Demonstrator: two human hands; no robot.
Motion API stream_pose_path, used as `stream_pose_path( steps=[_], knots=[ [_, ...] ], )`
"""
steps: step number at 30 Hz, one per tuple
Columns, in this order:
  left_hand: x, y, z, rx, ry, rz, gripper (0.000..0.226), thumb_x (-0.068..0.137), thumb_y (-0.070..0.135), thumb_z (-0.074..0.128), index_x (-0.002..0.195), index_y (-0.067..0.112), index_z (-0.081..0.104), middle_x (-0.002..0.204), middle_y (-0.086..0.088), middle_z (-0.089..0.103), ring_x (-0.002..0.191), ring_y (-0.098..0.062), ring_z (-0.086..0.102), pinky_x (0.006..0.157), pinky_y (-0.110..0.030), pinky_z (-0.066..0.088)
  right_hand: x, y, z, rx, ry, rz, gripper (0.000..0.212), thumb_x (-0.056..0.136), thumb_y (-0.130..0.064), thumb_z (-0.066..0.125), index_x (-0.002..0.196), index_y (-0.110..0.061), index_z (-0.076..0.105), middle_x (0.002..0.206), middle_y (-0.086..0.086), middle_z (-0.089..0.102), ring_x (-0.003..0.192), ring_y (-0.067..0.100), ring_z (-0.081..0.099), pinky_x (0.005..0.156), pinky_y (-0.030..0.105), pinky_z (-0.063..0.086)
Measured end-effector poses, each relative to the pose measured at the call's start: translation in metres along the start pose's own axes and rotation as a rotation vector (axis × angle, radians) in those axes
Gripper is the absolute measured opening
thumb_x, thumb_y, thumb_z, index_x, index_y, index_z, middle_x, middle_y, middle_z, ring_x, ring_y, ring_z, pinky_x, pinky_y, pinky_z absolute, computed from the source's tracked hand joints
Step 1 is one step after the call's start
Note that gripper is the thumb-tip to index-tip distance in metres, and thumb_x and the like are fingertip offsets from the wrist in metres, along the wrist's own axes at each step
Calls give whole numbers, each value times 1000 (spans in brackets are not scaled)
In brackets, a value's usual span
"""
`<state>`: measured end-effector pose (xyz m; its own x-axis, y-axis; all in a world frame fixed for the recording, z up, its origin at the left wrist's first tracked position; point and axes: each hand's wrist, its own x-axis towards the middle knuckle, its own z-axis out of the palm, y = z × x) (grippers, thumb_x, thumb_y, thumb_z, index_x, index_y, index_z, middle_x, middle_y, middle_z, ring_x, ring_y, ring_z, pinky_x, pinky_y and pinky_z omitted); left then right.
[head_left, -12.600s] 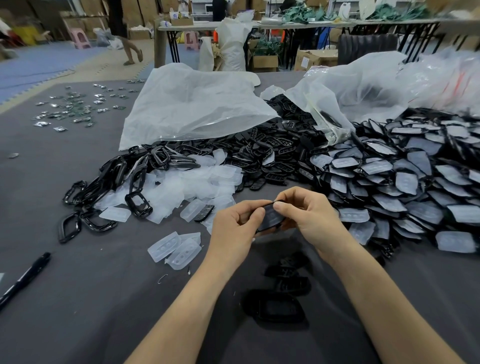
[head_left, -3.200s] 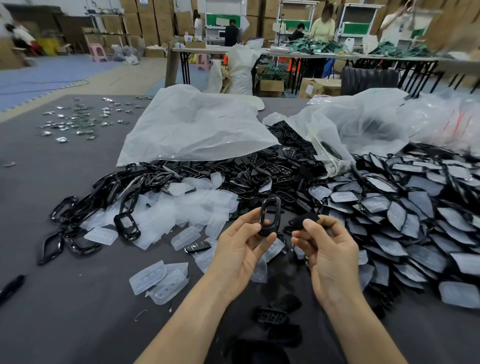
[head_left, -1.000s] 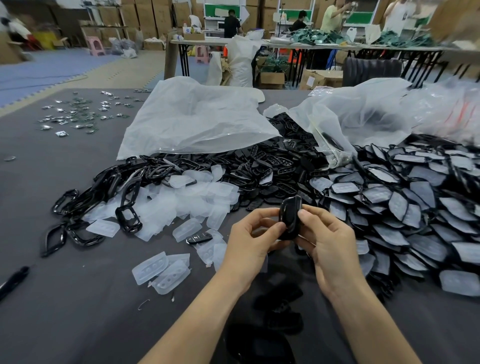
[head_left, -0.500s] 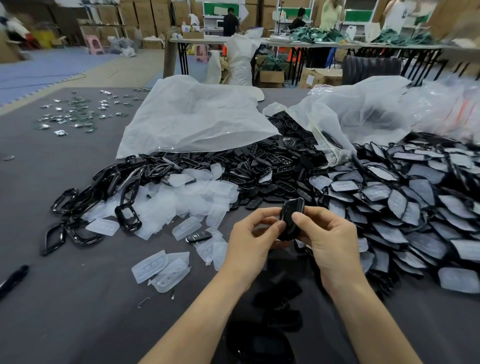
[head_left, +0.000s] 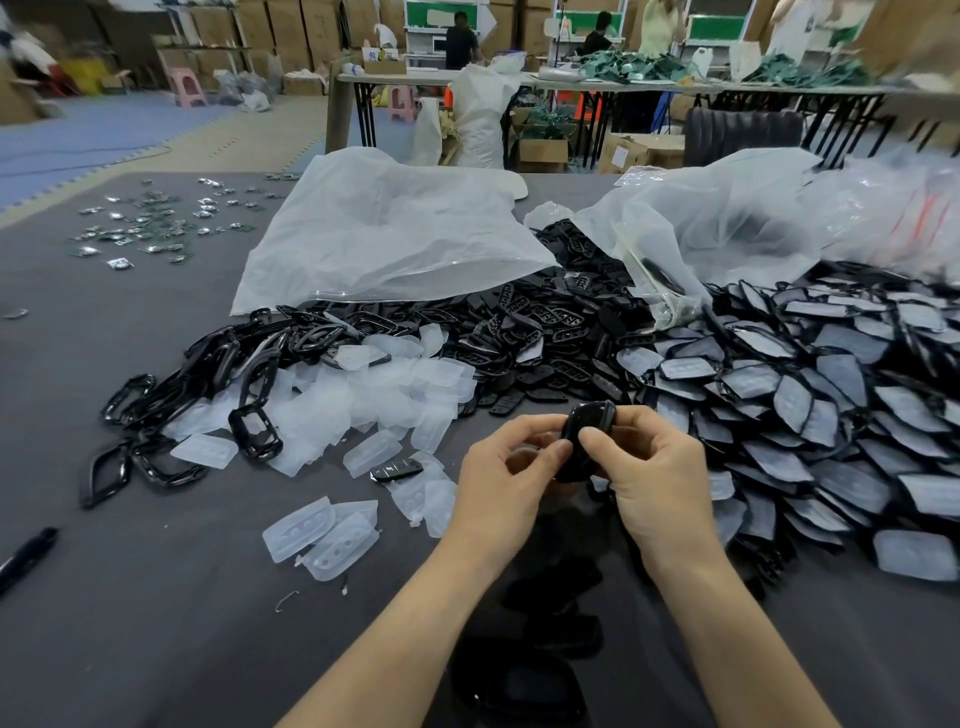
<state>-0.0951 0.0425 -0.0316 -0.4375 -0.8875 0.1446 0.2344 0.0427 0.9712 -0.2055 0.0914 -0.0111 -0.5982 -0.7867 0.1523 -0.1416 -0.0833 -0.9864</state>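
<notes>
Both hands are raised over the table (head_left: 156, 623), about midway across it and nearer its near edge.

The left hand (head_left: 498, 467) and right hand (head_left: 660, 478) jointly hold one black shell (head_left: 592, 414). The shell stands nearly upright between them, its top end showing above the fingertips. The left thumb presses its left side and the right thumb lies across its face. The fingers of both hands curl behind it, so the grip is narrow and closed on the shell.

Clear pads (head_left: 363, 400) and black frames (head_left: 208, 374) are heaped towards the left edge. A bag (head_left: 395, 234) lies towards the far edge. A pen (head_left: 26, 556) lies at the left edge.
</notes>
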Motion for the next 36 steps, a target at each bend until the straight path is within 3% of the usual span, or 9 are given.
stream_pose_path(
  steps=[3, 7, 12, 16, 19, 23, 27, 32, 36],
  knots=[
    [0, 0, 0, 1, 14, -4, 26, 90, -1, 62, 92, 23, 72, 74, 6, 67, 71, -8, 68, 58, -17, 52, -1, -1, -1, 52, -19, 8, 16, 79, -4, 72, 74, -19, 67, 66, -5, 70, 63, 5, 64, 60, 19, 50],
    [1, 1, -1, -33, 25, -48, 21, 91, 1, 61, 90, 18, 72, 78, 2, 73, 75, -11, 70, 62, -19, 54, 0, -3, -3, 189, -59, 133, 16, 78, -3, 72, 69, -14, 66, 70, 5, 68, 69, 21, 62, 66, 34, 50],
    [2, 2, -2, -99, 9, -80, 15, 90, 14, 63, 81, 20, 73, 81, -2, 74, 79, -16, 70, 73, -30, 59, 1, -7, -3, 425, -101, 244, 7, 62, -11, 74, 64, -14, 68, 68, 3, 68, 60, 12, 62, 54, 19, 51],
    [1, 6, -3, -177, -57, -119, 13, 79, 34, 64, 75, 25, 73, 75, -2, 72, 65, -14, 67, 61, -22, 55, 2, -7, -4, 489, -120, 250, 24, 57, -15, 75, 79, -11, 65, 73, 6, 70, 59, 13, 63, 55, 21, 54],
    [1, 7, -5, -229, -94, -164, 15, 78, 37, 64, 76, 25, 72, 74, -3, 71, 58, -13, 67, 54, -19, 52, 2, -8, -6, 445, -168, 220, 27, 59, -20, 74, 83, -10, 66, 66, 0, 67, 51, 11, 49, 49, 18, 41],
    [2, 11, -14, -368, -270, -332, 35, 80, 39, 63, 97, 9, 64, 79, -12, 73, 57, -12, 68, 51, -16, 53, 3, -13, -14, 448, -301, 180, 15, 65, -19, 70, 79, -16, 69, 54, -8, 57, 44, 3, 38, 46, 14, 34],
    [1, 19, -23, -591, -440, -582, 45, 71, 38, 70, 98, 3, 67, 80, -15, 72, 55, -8, 67, 49, -14, 53, 3, -20, -21, 393, -468, 169, 6, 66, -21, 69, 71, -23, 72, 48, -7, 49, 34, 3, 32, 35, 11, 24],
    [0, 21, -30, -709, -575, -708, 48, 62, 23, 90, 99, 0, 72, 71, -12, 67, 46, -7, 61, 41, -13, 49, 1, -18, -21, 232, -663, 145, 25, 62, -27, 85, 82, -19, 73, 83, 15, 55, 65, 25, 36, 51, 21, 28],
    [2, 23, -34, -750, -602, -628, 42, 65, 11, 87, 102, -1, 72, 71, -9, 65, 47, -4, 61, 42, -11, 49, 0, -15, -18, 267, -666, 131, 25, 64, -31, 83, 86, -22, 73, 89, -1, 67, 63, 18, 42, 49, 17, 31]
  ],
)
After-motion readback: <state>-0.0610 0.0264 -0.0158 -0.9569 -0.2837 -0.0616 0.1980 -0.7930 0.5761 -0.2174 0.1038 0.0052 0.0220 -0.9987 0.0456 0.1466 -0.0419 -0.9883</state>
